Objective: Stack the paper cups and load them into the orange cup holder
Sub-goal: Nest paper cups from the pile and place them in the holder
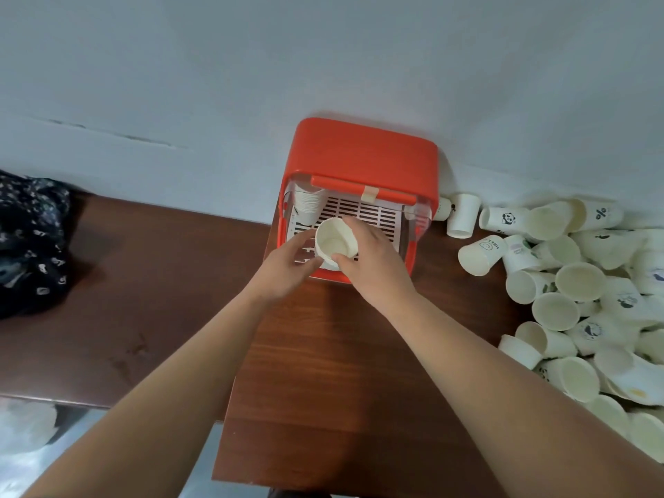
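A dark patterned cloth [32, 242] lies at the left edge on the wooden table [161, 300], then at centre the left hand [284, 267], fingers loosely spread, touches the cup stack [336, 242] that the right hand [373, 267] grips over the orange cup holder [363, 152], with loose cups [575, 289] piled at right.

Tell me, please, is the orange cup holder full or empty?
Partly filled: one cup stack stands at its far left; the visible tray beside is bare.
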A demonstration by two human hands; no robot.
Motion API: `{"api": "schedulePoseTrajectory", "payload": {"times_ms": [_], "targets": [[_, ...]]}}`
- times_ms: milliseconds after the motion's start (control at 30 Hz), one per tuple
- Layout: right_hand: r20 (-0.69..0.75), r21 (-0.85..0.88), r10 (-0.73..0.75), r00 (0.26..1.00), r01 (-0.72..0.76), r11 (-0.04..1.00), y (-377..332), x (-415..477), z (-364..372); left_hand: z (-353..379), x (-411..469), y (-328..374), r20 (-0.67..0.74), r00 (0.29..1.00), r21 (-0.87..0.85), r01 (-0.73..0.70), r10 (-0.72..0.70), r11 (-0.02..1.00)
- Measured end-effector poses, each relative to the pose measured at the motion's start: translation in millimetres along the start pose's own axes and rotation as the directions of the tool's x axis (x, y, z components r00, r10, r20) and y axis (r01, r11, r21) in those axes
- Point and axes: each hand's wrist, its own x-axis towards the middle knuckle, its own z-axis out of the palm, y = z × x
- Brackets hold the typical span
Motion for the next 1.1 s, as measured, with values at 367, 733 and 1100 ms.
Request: {"api": "schedulePoseTrajectory", "payload": {"times_ms": [367,733,1100], "targets": [[0.031,0.295,0.168,0.985,-0.169,0.940,13,1,15,6,5,-5,-0.054,0.998,-0.021,0.014,-0.016,1.000],[0.154,0.396,0.230,0.961,-0.273,0.877,45,22,29,15,17,-9,-0.063,0.998,0.020,0.029,-0.028,0.999],[-0.011,0.470,0.274,0.962,-0.237,0.850,66,45,39,34,50,-4,-0.090,0.996,-0.029,-0.018,0.015,0.999]]}}
